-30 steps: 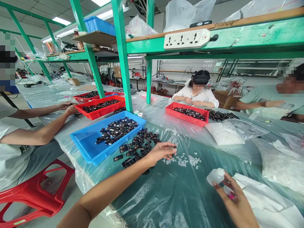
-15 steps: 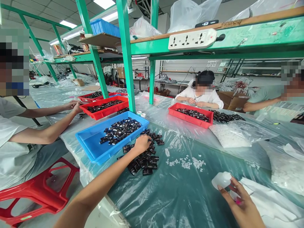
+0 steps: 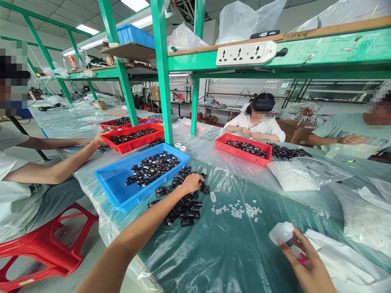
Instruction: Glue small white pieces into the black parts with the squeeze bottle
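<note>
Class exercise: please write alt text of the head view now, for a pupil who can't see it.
A person's left hand is at a pile of black parts beside a blue tray; the right hand holds a white bottle. Small white pieces lie on the table.

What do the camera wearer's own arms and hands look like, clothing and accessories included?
The left arm is bare as far as it shows, with no sleeve in view. The left hand and right hand are ungloved; no watch or bracelet shows. A pink spot shows by the right fingers; I can't tell whether it is a painted nail.
</note>
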Demonstrator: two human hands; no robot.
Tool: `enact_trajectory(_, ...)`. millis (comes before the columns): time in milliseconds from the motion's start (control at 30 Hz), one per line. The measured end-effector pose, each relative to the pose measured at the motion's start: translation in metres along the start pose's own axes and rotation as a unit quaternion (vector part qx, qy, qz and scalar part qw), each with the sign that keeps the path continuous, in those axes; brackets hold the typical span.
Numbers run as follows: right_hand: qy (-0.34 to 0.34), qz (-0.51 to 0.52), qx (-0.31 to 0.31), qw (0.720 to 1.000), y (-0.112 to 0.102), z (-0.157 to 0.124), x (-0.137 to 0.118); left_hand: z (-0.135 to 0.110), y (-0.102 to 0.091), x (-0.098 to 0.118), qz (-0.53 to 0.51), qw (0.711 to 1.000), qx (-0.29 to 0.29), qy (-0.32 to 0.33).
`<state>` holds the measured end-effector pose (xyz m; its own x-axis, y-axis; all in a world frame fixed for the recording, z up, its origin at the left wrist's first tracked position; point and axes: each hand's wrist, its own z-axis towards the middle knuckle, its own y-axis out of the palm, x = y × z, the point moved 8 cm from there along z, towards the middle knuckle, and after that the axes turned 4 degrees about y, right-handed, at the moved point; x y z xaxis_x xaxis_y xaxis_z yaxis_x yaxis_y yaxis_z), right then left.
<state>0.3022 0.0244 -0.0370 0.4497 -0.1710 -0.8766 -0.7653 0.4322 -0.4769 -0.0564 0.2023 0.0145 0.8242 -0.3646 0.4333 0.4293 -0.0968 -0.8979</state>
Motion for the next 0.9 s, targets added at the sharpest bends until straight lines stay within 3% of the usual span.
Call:
enact_trajectory(200, 0.037, 0.002, -0.038, 0.999, 0.007, -0.007, -0.003, -0.021, -0.009, 0.024, -0.166, 0.986, 0.013, 0.023)
enact_trajectory(400, 0.037, 0.011, -0.033, 0.999, 0.006, -0.01, -0.008, -0.035, -0.015, 0.069, -0.367, 0.929, -0.008, 0.046)
enact_trajectory(467, 0.026, 0.017, -0.038, 0.999, 0.006, -0.011, -0.011, -0.039, -0.016, 0.08, -0.456, 0.889, -0.016, 0.041)
enact_trajectory(600, 0.039, 0.019, -0.039, 0.998, 0.004, -0.011, -0.01, -0.046, -0.01, 0.093, -0.651, 0.758, -0.048, -0.011)
enact_trajectory(667, 0.038, 0.019, -0.038, 0.998, 0.004, -0.01, -0.01, -0.048, -0.008, 0.097, -0.677, 0.733, -0.056, -0.027)
enact_trajectory(800, 0.029, 0.022, -0.033, 0.999, 0.004, -0.009, -0.011, -0.05, -0.008, 0.102, -0.677, 0.733, -0.067, -0.023)
enact_trajectory(867, 0.034, 0.02, -0.032, 0.999, 0.004, -0.01, -0.01, -0.049, -0.011, 0.099, -0.64, 0.766, -0.06, -0.006)
enact_trajectory(900, 0.039, 0.018, -0.033, 0.999, 0.004, -0.01, -0.008, -0.049, -0.013, 0.095, -0.597, 0.8, -0.051, 0.008)
